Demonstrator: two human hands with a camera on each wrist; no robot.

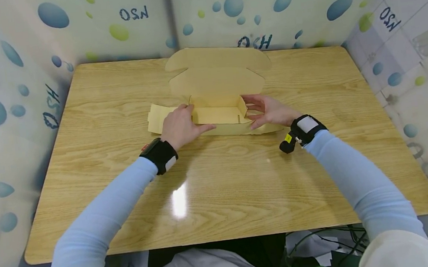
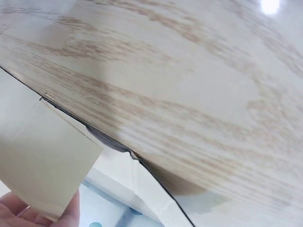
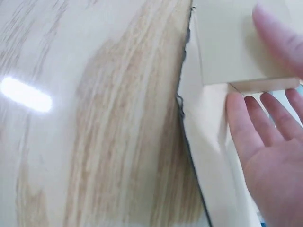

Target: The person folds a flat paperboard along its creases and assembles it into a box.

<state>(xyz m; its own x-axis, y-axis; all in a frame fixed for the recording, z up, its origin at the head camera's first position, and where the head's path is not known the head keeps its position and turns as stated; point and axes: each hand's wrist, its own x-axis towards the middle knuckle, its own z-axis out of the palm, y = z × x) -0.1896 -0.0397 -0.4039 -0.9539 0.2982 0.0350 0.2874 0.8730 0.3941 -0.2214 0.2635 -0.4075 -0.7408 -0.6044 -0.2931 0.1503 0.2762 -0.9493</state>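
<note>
A tan cardboard box [image 1: 217,115], partly folded, lies on the table with its lid [image 1: 216,76] standing up at the back. At its left end my left hand [image 1: 182,127] holds the corner, fingers over the left wall and thumb stretched along the front panel [image 2: 52,156]. My right hand [image 1: 270,109] is at the right end. Its fairly straight fingers touch the outer side of the right wall [image 1: 242,106]. In the right wrist view, the right thumb [image 3: 277,40] lies before the front panel. Part of the left fingers is hidden behind cardboard in the left wrist view.
A flat side flap [image 1: 159,118] sticks out left of the box, and another flap [image 1: 270,128] lies under the right hand. The wooden table [image 1: 219,185] has its front edge near the person's body. Patterned curtains [image 1: 209,16] stand behind and beside it.
</note>
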